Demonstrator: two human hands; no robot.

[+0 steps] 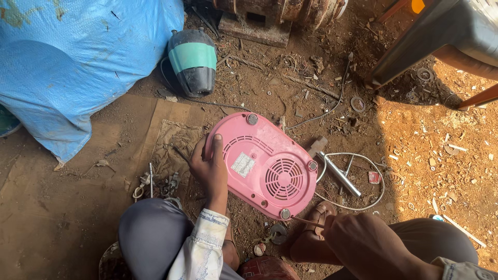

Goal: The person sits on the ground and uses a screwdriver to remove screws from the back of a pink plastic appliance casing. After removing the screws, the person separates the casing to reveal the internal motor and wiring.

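Observation:
A pink plastic appliance base (262, 163) lies underside up on the dirt, showing a round vent grille, a white label and metal feet at its corners. My left hand (210, 163) grips its left edge, thumb on top. My right hand (363, 243) is closed at the lower right and holds a thin screwdriver (306, 221) whose tip reaches toward the foot at the base's lower corner. My knees frame the bottom of the view.
A hammer (334, 168) and a loop of white wire (376, 179) lie right of the base. A dark motor with a green band (193, 62) and a blue tarp bundle (72, 57) sit at the back left. Small metal parts (155, 184) rest on cardboard. A stool leg (415, 41) stands at upper right.

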